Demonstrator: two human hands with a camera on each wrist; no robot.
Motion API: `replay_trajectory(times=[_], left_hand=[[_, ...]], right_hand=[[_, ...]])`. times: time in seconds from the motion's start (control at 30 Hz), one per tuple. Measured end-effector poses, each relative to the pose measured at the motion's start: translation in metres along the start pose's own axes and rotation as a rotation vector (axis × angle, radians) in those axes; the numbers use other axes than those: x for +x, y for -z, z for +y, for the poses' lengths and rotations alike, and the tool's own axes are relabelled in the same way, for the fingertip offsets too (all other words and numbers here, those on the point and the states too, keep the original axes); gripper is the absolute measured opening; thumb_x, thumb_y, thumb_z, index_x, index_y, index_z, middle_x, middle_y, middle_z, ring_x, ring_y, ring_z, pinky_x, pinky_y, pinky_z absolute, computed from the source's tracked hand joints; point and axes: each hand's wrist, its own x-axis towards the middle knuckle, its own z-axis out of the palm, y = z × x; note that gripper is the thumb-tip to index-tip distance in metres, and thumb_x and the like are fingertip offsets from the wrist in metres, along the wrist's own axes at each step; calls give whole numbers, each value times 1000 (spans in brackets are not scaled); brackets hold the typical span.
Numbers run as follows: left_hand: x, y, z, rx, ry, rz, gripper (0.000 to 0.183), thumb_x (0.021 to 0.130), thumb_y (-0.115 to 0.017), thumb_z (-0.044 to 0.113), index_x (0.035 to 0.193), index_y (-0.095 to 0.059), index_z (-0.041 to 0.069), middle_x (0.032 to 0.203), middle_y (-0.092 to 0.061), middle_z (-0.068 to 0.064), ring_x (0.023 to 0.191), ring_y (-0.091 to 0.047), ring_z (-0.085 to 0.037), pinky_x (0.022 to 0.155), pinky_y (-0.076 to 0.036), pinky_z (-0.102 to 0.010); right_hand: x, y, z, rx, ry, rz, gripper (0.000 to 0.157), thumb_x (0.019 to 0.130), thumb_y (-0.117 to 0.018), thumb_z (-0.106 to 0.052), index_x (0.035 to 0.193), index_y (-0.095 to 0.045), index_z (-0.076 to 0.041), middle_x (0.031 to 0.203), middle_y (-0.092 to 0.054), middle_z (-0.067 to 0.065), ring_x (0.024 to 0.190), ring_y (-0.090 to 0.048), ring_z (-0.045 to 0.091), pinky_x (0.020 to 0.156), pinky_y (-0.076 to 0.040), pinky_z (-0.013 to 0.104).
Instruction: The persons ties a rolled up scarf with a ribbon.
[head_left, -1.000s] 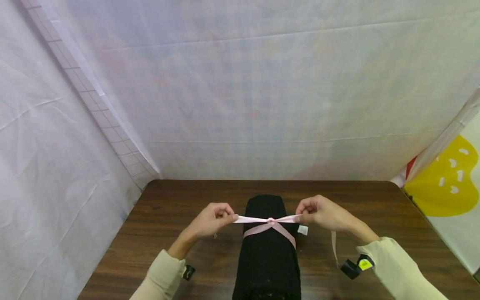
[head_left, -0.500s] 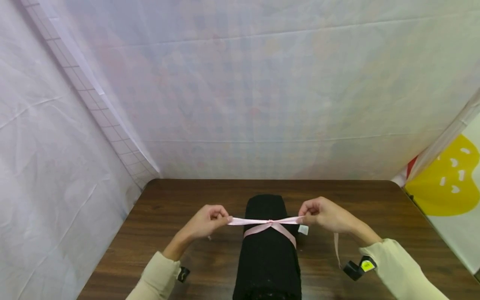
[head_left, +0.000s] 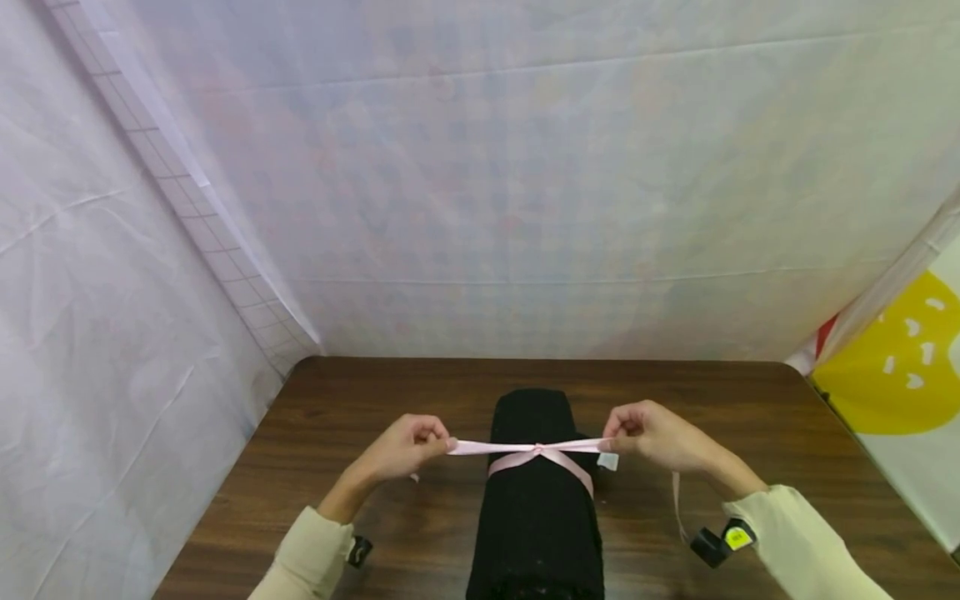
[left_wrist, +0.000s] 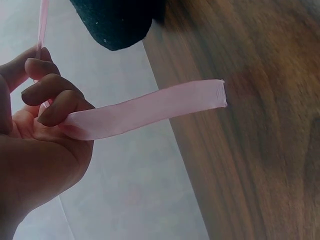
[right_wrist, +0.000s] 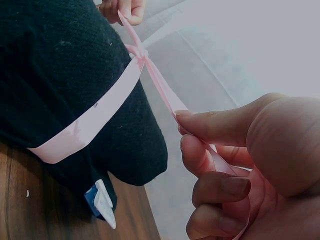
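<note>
A rolled black cloth (head_left: 536,517) lies lengthwise on the table, with a pink ribbon (head_left: 577,472) wrapped round it and knotted on top. My left hand (head_left: 405,447) pinches one ribbon end off the roll's left side. In the left wrist view the loose tail of that ribbon (left_wrist: 150,108) sticks out past the curled fingers. On the right side my right hand (head_left: 656,435) pinches the other end between thumb and forefinger. Between the hands the ribbon runs nearly straight across the knot (right_wrist: 142,53). Its right tail hangs below the right hand.
A white tag (head_left: 607,461) pokes out at the roll's right side. The brown wooden table (head_left: 360,392) ends at a pale fabric backdrop (head_left: 495,208). White sheeting (head_left: 112,333) hangs at left; a yellow printed shape (head_left: 892,358) is at right. Black cameras are strapped to both wrists.
My left hand has moved left and slightly down, my right hand slightly right and down. The ribbon ends between them have lengthened and the knot looks smaller. The roll has stayed in place.
</note>
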Motion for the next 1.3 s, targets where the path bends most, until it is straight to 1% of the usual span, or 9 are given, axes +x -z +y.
replay_trajectory(times=[0.1, 0.27, 0.37, 0.6, 0.7, 0.83, 0.93, 1.17, 1.3], left_hand=[[-1, -1, -3, -2, 8, -4, 18, 94, -67, 15, 85, -66, 1, 63, -49, 1, 49, -39, -3, 44, -33, -19], [-2, -3, -5, 1, 10, -6, 16, 96, -64, 11, 87, -65, -3, 64, -45, 6, 49, -37, -3, 43, -32, -19], [-2, -4, -7, 6, 0, -4, 16, 95, -64, 10, 86, -65, -2, 65, -46, 5, 49, -37, -3, 44, -31, -19], [-4, -4, -9, 71, 24, -19, 14, 95, -65, 12, 85, -65, 3, 65, -52, 3, 51, -47, -8, 45, -41, -21], [-6, -5, -9, 113, 20, -17, 15, 94, -66, 14, 82, -65, 5, 64, -50, 6, 53, -46, -6, 47, -38, -20], [-5, -5, -8, 140, 8, -13, 15, 94, -67, 14, 81, -65, 6, 64, -47, 9, 54, -40, -3, 49, -32, -19], [-4, -4, -8, 121, 17, -18, 14, 93, -67, 14, 82, -66, 5, 64, -48, 8, 53, -40, -3, 48, -31, -19], [-4, 0, -10, -31, 58, -54, 15, 94, -66, 12, 88, -65, -1, 64, -51, 2, 55, -46, -8, 48, -35, -21], [-6, 4, -11, -43, 71, -57, 15, 94, -66, 13, 90, -67, -1, 66, -53, 1, 56, -46, -10, 46, -34, -21]], right_hand=[[-1, -1, 3, -2, 3, 4, 9, 91, -70, -11, 86, -67, -4, 71, -60, 4, 60, -44, 5, 50, -34, 21], [-4, -1, 7, -11, 1, 5, 10, 91, -70, -12, 86, -67, -4, 72, -61, 0, 62, -46, 5, 53, -36, 22], [-5, -2, 11, -7, 11, 0, 11, 91, -70, -11, 86, -67, -2, 72, -62, -2, 63, -46, 4, 54, -37, 21], [-9, -7, 26, 5, 60, -5, 8, 90, -68, -4, 82, -66, -4, 71, -58, -3, 63, -47, 3, 53, -37, 21], [-10, -11, 31, 6, 38, -3, 11, 90, -70, -7, 80, -65, -5, 69, -57, -5, 61, -46, 2, 52, -37, 20], [-11, -13, 33, 1, 0, 5, 13, 89, -72, -11, 79, -65, -7, 68, -57, -4, 58, -45, 3, 50, -35, 20], [-11, -11, 31, 1, -7, 12, 11, 90, -71, -11, 81, -66, -7, 68, -57, -4, 59, -45, 4, 49, -35, 21], [-14, -2, 27, 79, -5, -26, 11, 92, -69, -13, 89, -67, -2, 72, -62, 2, 63, -52, 7, 53, -40, 21], [-17, 4, 27, 104, -16, -38, 12, 93, -68, -13, 92, -67, -2, 73, -62, 3, 61, -50, 6, 50, -38, 21]])
